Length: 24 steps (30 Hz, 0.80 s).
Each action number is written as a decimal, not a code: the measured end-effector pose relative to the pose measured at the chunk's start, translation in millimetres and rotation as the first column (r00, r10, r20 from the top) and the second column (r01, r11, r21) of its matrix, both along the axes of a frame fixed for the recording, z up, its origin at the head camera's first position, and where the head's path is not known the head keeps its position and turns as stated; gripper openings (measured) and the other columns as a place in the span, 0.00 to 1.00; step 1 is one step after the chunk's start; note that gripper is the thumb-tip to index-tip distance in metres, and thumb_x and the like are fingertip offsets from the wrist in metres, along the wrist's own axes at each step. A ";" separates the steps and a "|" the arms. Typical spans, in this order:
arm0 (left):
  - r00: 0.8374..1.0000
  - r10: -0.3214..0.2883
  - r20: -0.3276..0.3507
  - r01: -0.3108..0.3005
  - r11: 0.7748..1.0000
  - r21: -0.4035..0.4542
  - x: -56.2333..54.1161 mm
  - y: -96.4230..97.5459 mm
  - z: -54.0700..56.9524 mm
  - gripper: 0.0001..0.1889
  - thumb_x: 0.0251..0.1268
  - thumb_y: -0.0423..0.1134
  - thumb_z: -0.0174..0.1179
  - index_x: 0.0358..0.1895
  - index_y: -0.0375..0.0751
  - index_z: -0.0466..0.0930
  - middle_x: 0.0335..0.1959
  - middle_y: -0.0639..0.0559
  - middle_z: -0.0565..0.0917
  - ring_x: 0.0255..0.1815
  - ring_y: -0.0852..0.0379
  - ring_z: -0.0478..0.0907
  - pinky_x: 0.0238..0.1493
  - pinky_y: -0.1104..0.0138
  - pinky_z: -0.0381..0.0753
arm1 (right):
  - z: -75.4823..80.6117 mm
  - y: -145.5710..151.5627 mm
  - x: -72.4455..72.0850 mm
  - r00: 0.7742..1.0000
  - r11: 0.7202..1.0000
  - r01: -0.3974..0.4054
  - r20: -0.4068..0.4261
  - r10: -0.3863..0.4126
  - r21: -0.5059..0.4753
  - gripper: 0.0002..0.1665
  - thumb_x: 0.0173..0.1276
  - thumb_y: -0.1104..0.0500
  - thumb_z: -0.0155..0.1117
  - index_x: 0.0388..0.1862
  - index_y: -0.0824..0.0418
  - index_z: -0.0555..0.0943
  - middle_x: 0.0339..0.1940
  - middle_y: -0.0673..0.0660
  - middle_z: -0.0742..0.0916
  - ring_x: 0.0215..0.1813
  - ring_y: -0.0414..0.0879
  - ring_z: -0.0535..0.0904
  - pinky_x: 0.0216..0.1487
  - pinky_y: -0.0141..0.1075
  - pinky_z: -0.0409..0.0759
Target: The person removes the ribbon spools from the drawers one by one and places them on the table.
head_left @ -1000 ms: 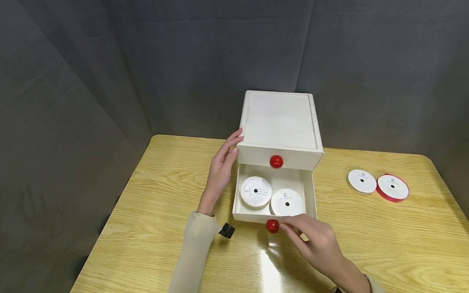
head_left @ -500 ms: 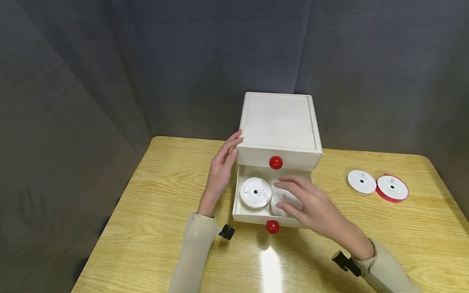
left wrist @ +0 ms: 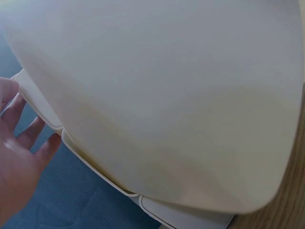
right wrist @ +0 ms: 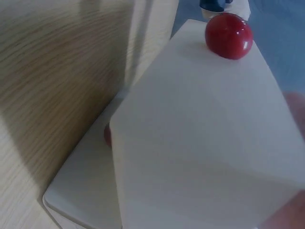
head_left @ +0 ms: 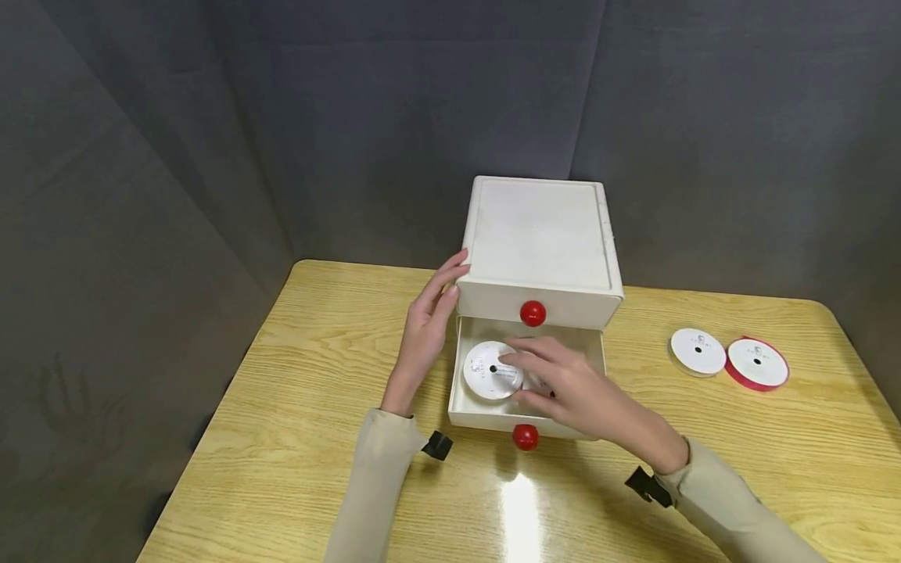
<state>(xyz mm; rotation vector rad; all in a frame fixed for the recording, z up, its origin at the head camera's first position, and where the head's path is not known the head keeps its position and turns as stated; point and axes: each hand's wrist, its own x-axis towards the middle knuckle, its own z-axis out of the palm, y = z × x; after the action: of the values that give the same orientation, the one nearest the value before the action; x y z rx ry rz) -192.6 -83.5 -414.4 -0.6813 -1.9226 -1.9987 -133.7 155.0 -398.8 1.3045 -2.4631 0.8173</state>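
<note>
A white two-drawer box (head_left: 540, 231) stands on the table, its lower drawer (head_left: 486, 420) pulled out. Inside lie two white ribbon spools. The left spool (head_left: 486, 375) shows most of its face; the right spool (head_left: 538, 385) is mostly covered by my right hand (head_left: 573, 387). That hand reaches over the drawer, fingers and thumb spread near the left spool's right edge; contact is hard to tell. My left hand (head_left: 425, 332) rests its extended fingers on the box's left side, as the left wrist view also shows the hand (left wrist: 21, 152) beside the white box wall.
Red round knobs mark the upper drawer (head_left: 533, 313) and the lower one (head_left: 525, 437). On the table's right lie a white spool (head_left: 697, 352) and a spool with red ribbon (head_left: 757, 363), side by side. A dark curtain (head_left: 394, 141) hangs behind the table.
My right hand has let go of the lower drawer's knob, risen over the drawer and moved left toward the left spool. My left hand stays on the box.
</note>
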 end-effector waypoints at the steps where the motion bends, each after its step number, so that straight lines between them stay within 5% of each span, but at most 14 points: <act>1: 1.000 0.000 -0.001 0.000 1.000 -0.002 0.0 0.1 0.1 0.18 0.84 0.31 0.45 0.67 0.28 0.75 0.77 0.45 0.70 0.80 0.54 0.61 0.80 0.58 0.61 | -0.1 -0.3 -0.9 1.000 1.000 -0.008 0.013 0.007 0.011 0.30 0.60 0.61 0.80 0.62 0.65 0.83 0.67 0.67 0.82 0.61 0.61 0.82 0.55 0.51 0.87; 5: 1.000 0.008 -0.001 -0.008 1.000 -0.011 0.5 0.2 0.8 0.18 0.84 0.32 0.45 0.67 0.29 0.75 0.77 0.45 0.70 0.80 0.55 0.61 0.80 0.59 0.61 | 0.5 -1.1 -5.3 0.998 0.997 -0.029 0.063 0.025 0.071 0.29 0.63 0.59 0.79 0.62 0.65 0.84 0.70 0.66 0.79 0.68 0.68 0.76 0.63 0.59 0.80; 9: 1.000 0.011 -0.003 -0.011 1.000 -0.012 0.5 0.5 0.3 0.18 0.84 0.32 0.45 0.67 0.29 0.75 0.77 0.46 0.70 0.80 0.55 0.62 0.80 0.59 0.60 | 0.2 -2.2 -11.4 0.994 0.989 -0.070 0.089 0.059 0.128 0.29 0.62 0.59 0.80 0.62 0.64 0.84 0.70 0.65 0.80 0.69 0.64 0.77 0.69 0.61 0.74; 16: 1.000 0.000 -0.010 0.000 1.000 -0.002 -0.2 0.9 -0.7 0.18 0.84 0.31 0.45 0.67 0.29 0.75 0.77 0.44 0.70 0.80 0.54 0.62 0.80 0.58 0.61 | -5.2 -4.8 -19.2 0.986 0.978 -0.135 0.118 0.117 0.158 0.28 0.61 0.63 0.80 0.61 0.62 0.85 0.70 0.65 0.79 0.63 0.62 0.82 0.54 0.44 0.88; 24: 1.000 0.007 0.000 -0.007 1.000 -0.001 -0.1 0.3 -1.1 0.18 0.84 0.31 0.45 0.67 0.29 0.75 0.77 0.44 0.70 0.80 0.54 0.61 0.80 0.58 0.61 | -9.6 -10.0 -23.4 0.982 0.967 -0.184 0.072 0.174 0.177 0.27 0.58 0.62 0.82 0.57 0.61 0.88 0.70 0.67 0.79 0.56 0.57 0.87 0.50 0.38 0.88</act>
<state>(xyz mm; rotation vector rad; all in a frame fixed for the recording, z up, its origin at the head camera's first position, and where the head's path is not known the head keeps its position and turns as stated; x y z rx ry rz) -192.6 -83.2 -415.5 -0.6738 -1.9234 -1.9929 -157.1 145.0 -408.4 1.6085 -2.5422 0.6881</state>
